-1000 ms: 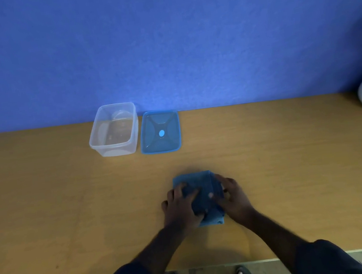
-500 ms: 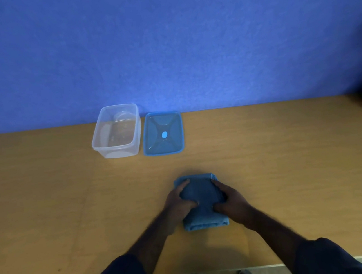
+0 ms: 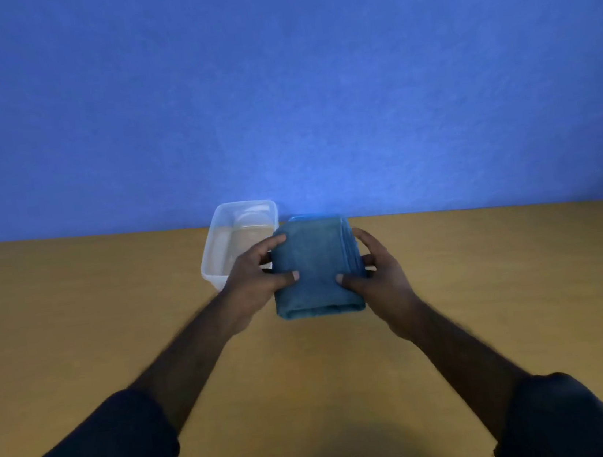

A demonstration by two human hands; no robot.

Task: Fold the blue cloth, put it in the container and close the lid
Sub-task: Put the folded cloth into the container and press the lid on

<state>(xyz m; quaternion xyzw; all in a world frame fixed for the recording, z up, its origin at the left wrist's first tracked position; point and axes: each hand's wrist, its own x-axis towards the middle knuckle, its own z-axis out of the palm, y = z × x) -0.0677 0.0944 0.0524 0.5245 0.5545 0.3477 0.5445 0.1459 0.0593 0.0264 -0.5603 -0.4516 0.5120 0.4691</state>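
Note:
The folded blue cloth (image 3: 314, 265) is a thick rectangular bundle held up off the wooden table (image 3: 73, 315) between both hands. My left hand (image 3: 255, 284) grips its left edge, thumb on top. My right hand (image 3: 377, 276) grips its right edge, where the folded layers show. The clear plastic container (image 3: 232, 237) stands open just behind and left of the cloth, near the wall. Only a thin strip of the blue lid (image 3: 306, 217) shows above the cloth's far edge; the cloth hides the remainder.
A blue wall (image 3: 272, 78) rises directly behind the container. The table stretches wide to both sides. My dark sleeves fill the lower corners of the view.
Both hands have lifted the folded cloth off the table and carried it forward toward the container. The view has shifted closer, and the white object at right has left the frame.

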